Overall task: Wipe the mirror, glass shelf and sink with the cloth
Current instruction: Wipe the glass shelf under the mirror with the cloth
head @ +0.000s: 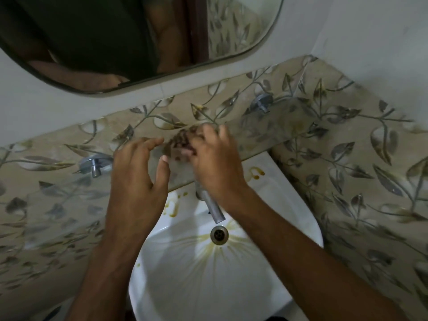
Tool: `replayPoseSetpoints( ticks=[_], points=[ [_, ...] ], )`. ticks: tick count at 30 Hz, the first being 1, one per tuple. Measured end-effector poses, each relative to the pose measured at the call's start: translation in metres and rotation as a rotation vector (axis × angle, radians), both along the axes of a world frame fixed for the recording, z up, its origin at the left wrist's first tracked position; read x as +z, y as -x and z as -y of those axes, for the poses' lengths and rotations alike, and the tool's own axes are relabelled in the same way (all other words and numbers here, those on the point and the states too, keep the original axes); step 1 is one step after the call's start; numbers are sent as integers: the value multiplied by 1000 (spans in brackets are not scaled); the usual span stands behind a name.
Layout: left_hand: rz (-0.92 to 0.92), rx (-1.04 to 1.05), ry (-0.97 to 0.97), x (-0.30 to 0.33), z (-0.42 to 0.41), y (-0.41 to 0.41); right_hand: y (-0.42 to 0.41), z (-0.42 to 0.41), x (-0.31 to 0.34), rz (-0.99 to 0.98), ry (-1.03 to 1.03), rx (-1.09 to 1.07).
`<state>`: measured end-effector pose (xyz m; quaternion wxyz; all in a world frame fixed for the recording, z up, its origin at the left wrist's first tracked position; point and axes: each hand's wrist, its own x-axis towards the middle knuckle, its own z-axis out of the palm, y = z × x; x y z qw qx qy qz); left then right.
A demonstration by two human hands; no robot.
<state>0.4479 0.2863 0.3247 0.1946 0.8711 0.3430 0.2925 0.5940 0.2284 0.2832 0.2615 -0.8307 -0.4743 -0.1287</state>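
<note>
A crumpled brown cloth (179, 141) sits bunched on the glass shelf (273, 130) above the sink. My right hand (213, 158) grips the cloth from the right, fingers curled over it and blurred. Just left of it, my left hand (139, 172) hovers over the shelf with fingers spread, holding nothing. The white sink (289, 205) below shows yellow-brown stains around its drain (219, 235) and on its back ledge. An oval mirror (115, 42) hangs on the wall above the shelf.
A metal tap spout (214, 209) juts over the basin under my right wrist. Two chrome brackets (95, 164) (261, 101) fix the shelf to the leaf-patterned tiled wall. A wall corner closes in on the right.
</note>
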Motion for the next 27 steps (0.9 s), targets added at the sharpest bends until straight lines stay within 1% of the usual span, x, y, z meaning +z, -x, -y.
replayPoseSetpoints(
  ticks=[3,6,8,10,12,14,15,18,20,21,23,25,27],
  points=[
    [-7,-22,4,-2,4,-6,-50,15,3,-21,81,-182],
    [-13,-41,4,-5,6,-13,-43,22,5,22,67,-232],
    [-3,-51,7,-5,8,-20,-15,20,5,5,61,-155],
    [13,-52,5,-4,9,-25,9,20,1,10,23,-24],
    [22,-46,12,-2,11,-30,7,26,-2,-5,-17,81],
    [24,-49,17,-1,12,-33,-16,35,1,-45,-34,82],
    [22,-53,18,-1,12,-34,-33,40,1,-49,-25,32],
    [4,-56,16,-2,12,-37,-91,60,4,-39,19,-217],
    [-9,-58,27,-4,12,-41,-106,66,6,-21,50,-330],
    [-19,-65,35,-5,13,-44,-101,64,7,-3,75,-358],
    [-42,-98,46,-5,16,-54,-76,55,7,0,82,-305],
    [-58,-135,50,-4,18,-65,-47,48,2,17,41,-142],
    [-59,-159,50,-1,19,-75,-47,49,0,14,8,-22]
  ],
)
